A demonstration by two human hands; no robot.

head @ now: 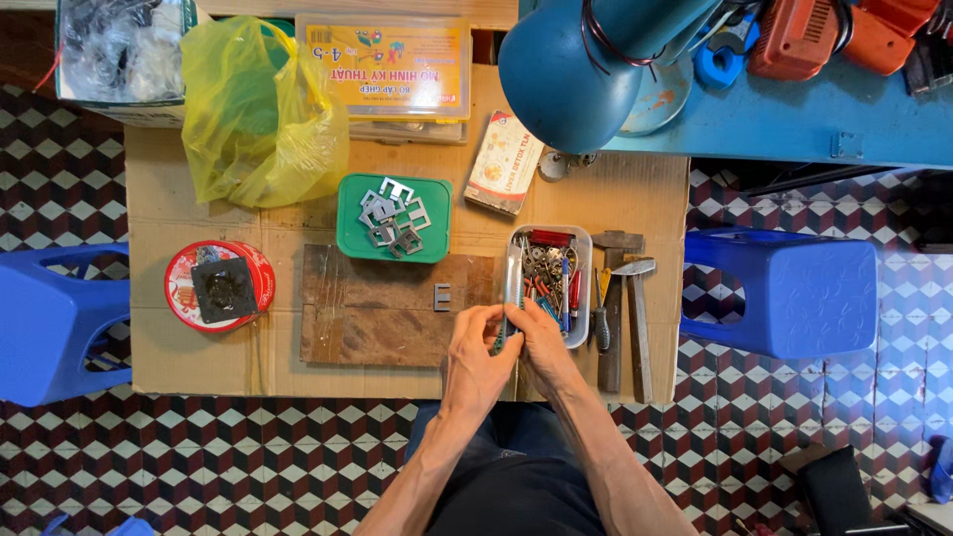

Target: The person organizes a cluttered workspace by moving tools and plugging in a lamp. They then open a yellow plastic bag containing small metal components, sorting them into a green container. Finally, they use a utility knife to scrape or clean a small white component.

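Note:
My left hand (476,357) and my right hand (541,349) meet over the near edge of a cardboard sheet (199,213) and together grip a long grey metal file with a green handle (512,283). Its blade points away from me, along the left wall of a white plastic tray (586,288) full of small tools. A small E-shaped metal piece (442,297) lies on a worn wooden board (367,313) just left of my hands. A green box (357,213) with several similar metal pieces stands behind the board.
Two hammers (635,308) lie right of the tray. A red round tin with a black block (220,285) sits at left. A yellow bag (260,109), flat boxes (387,69), a blue lamp (576,69) and blue stools (784,293) surround the sheet.

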